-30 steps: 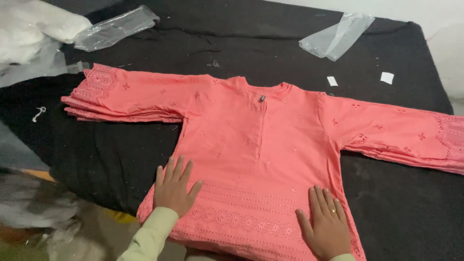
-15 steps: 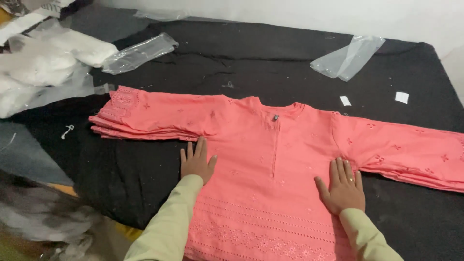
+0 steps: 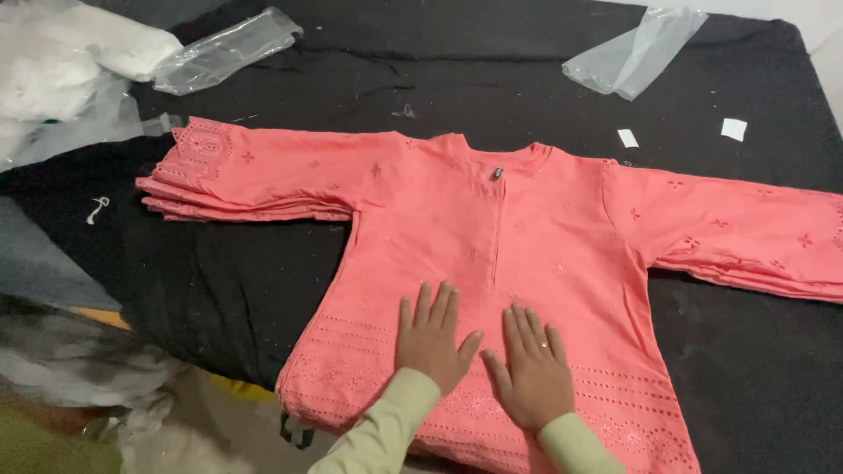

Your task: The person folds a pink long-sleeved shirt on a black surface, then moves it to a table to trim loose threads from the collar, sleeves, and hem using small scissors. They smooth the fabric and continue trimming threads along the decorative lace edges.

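Note:
A coral-pink long-sleeved tunic (image 3: 492, 219) with embroidered hem and cuffs lies flat, front up, on a black cloth-covered surface (image 3: 246, 272), sleeves spread to both sides. My left hand (image 3: 432, 338) rests palm down on its lower front, fingers spread. My right hand (image 3: 531, 369), a ring on one finger, lies flat right beside it, also on the lower front above the embroidered hem. Neither hand grips anything. Both wrists wear pale green sleeves.
Clear plastic bags lie at the back left (image 3: 228, 48) and back right (image 3: 632, 57). White bundled material (image 3: 61, 61) sits at the far left. Two small white paper tags (image 3: 733, 129) lie near the right sleeve. A blurred heap (image 3: 79, 377) is below the surface's left edge.
Both hands have slid inward across the tunic's lower front, from apart near the sides to side by side at the middle. The camera view has shifted.

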